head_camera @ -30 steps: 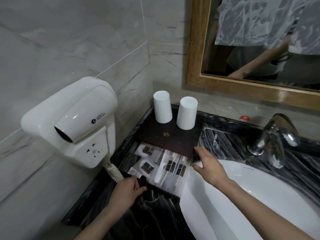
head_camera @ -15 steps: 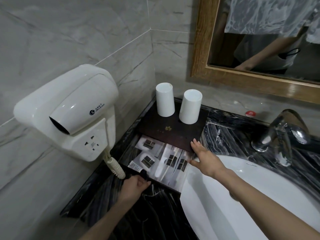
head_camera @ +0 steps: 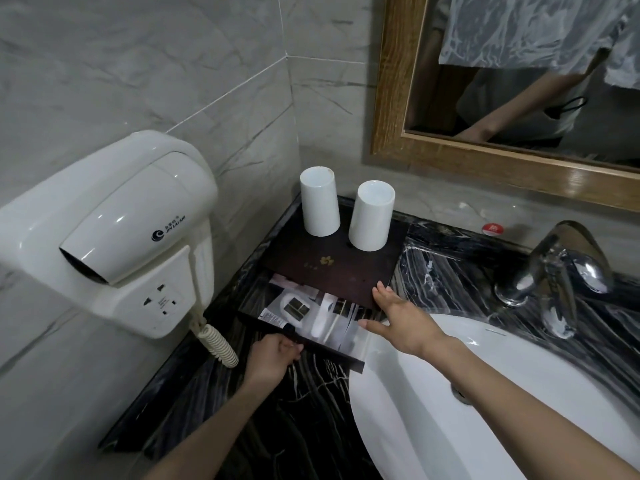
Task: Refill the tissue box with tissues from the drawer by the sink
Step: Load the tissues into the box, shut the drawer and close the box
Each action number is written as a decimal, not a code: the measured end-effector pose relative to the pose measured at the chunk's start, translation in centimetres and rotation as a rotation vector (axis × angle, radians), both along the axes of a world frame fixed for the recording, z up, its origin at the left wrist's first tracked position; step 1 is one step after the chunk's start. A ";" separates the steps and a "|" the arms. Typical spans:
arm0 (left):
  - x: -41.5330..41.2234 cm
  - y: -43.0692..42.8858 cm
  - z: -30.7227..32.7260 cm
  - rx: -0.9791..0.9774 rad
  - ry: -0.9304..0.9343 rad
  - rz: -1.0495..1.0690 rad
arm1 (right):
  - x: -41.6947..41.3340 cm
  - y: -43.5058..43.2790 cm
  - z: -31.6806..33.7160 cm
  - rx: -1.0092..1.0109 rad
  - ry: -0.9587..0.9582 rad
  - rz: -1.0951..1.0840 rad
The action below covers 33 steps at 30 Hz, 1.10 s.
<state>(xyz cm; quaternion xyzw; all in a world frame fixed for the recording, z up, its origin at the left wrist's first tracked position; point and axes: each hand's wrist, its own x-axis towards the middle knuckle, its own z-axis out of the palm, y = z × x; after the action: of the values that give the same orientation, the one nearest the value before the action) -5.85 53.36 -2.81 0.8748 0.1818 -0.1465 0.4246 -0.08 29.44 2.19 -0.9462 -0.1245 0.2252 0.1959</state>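
Observation:
A dark brown box [head_camera: 346, 271] stands on the black marble counter left of the sink, with its shallow drawer [head_camera: 325, 349] pulled partly out toward me. Several white packets [head_camera: 294, 308] lie in the drawer. My left hand [head_camera: 273, 355] is closed on the small black knob [head_camera: 289, 330] at the drawer's front. My right hand [head_camera: 401, 315] lies flat and spread on the box's front right corner, over the drawer's right side. No tissues or tissue box show.
Two white cups [head_camera: 320, 206] [head_camera: 371, 216] stand upside down on the box's top. A white wall hair dryer [head_camera: 114, 226] with a coiled cord [head_camera: 218, 344] hangs close on the left. The white basin [head_camera: 467, 403], a chrome tap [head_camera: 554, 268] and a wood-framed mirror [head_camera: 485, 164] are to the right.
The drawer has slid back toward the box, showing fewer packets. My left hand followed with the knob; my right hand stayed at the box's front corner. The view shifted slightly.

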 end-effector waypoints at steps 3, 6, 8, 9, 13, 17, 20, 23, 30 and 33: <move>1.5 -0.6 0.2 0.001 0.009 0.008 | 0.2 -0.1 -0.1 -0.011 0.001 0.016; 3.0 -1.1 0.2 0.009 0.005 -0.002 | 0.2 -0.1 -0.3 -0.041 -0.034 0.036; 3.8 -1.2 0.1 0.011 0.010 -0.003 | 0.2 -0.1 -0.5 -0.076 -0.070 0.056; 4.2 -1.3 0.1 0.010 0.014 -0.003 | 0.1 -0.1 -0.6 -0.093 -0.086 0.064; 5.5 -1.8 0.1 0.014 0.007 0.001 | 0.2 -0.1 -0.6 -0.097 -0.124 0.062; 7.3 -2.5 0.1 0.012 0.002 0.019 | 0.7 -0.2 -0.4 -0.060 -0.115 0.033; 8.2 -2.7 0.2 -0.010 0.007 0.023 | 0.7 -0.2 -0.3 -0.094 -0.114 0.050; 8.8 -2.7 0.1 -0.017 0.010 0.012 | 0.4 -0.2 -0.6 -0.123 -0.153 0.061; 8.9 -2.7 -0.1 -0.013 0.009 0.018 | 0.0 -0.3 -1.1 -0.091 -0.204 0.045; 8.9 -2.8 -0.1 -0.022 0.033 0.021 | -0.1 -0.4 -1.2 -0.097 -0.206 0.049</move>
<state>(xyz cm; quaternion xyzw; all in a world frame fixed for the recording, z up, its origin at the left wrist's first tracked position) 3.00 50.53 -2.94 0.8654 0.1965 -0.1585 0.4329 -0.16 29.07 0.96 -0.9694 -0.1561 0.1373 0.1304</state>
